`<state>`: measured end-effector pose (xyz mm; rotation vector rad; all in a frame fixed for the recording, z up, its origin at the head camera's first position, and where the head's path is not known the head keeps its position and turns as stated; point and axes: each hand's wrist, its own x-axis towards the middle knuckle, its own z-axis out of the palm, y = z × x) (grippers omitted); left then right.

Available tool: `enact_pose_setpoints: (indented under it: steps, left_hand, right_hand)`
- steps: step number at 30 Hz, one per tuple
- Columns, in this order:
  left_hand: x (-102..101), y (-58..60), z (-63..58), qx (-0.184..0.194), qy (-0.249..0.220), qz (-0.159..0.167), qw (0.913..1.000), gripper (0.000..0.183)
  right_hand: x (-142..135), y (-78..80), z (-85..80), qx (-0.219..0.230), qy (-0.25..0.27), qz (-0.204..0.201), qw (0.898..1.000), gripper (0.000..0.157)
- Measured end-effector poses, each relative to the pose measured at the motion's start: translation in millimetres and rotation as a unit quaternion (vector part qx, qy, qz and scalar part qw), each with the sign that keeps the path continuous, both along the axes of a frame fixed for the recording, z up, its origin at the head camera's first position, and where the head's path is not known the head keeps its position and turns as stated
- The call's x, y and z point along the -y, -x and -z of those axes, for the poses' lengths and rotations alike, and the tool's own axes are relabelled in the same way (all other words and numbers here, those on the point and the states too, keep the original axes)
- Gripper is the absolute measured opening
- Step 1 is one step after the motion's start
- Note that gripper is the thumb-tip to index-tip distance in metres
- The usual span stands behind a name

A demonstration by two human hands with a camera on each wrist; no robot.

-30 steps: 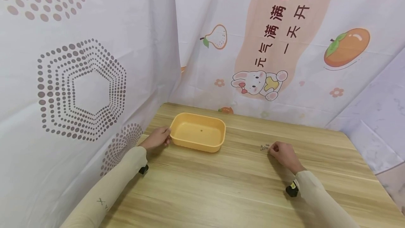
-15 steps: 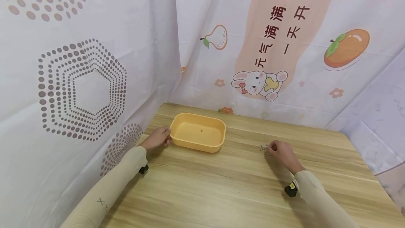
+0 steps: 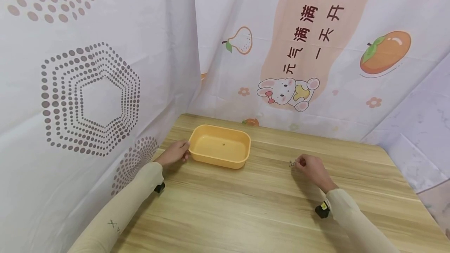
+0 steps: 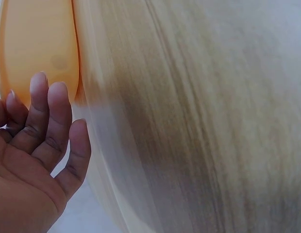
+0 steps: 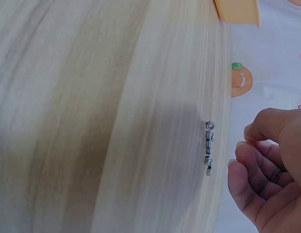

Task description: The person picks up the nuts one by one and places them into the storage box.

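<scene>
My left hand (image 3: pixel 175 153) holds the left end of a yellow plastic tray (image 3: pixel 242 155) by its rim. In the left wrist view, the thumb and forefinger are at the tray wall while the other fingers curve loosely away. One small dark spot (image 3: pixel 223 144) shows on the tray's floor. Farther right, my right hand (image 3: pixel 313 169) hovers over several small metal nuts (image 5: pixel 209 145), partly covering them in the head view. Its thumb and forefinger tips are close together, the other fingers loosely curled; nothing shows between them in the right wrist view.
Both hands work over a wood-grain table (image 3: pixel 225 206). White printed cloth hangs behind it (image 3: pixel 218 100) and along its left side (image 3: pixel 151 69). A black wrist camera (image 3: pixel 322 210) sits under the right sleeve.
My right hand has shifted slightly left, away from me, and now covers more of the nuts. My left hand and the tray have stayed in place.
</scene>
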<state>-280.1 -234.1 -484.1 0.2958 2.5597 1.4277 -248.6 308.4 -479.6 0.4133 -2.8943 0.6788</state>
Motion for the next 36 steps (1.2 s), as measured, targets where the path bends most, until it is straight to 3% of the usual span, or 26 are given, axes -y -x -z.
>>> enact_pose_setpoints:
  steps: [9, 28, 36]
  left_hand:
    - [1, 1.2, -1.7, 0.0, -0.006, 0.003, 1.0, 0.034]
    - [-1, 0.5, 0.4, -0.002, -0.007, -0.005, 1.0, 0.033]
    - [0, -0.2, -0.2, -0.017, 0.02, -0.006, 0.9996, 0.033]
  right_hand:
    - [6, 0.9, -13.4, -0.014, 0.003, -0.018, 1.0, 0.009]
    - [14, -4.4, -14.1, -0.012, 0.001, -0.02, 1.0, 0.008]
    - [15, -3.7, -11.9, -0.009, 0.004, -0.022, 1.0, 0.007]
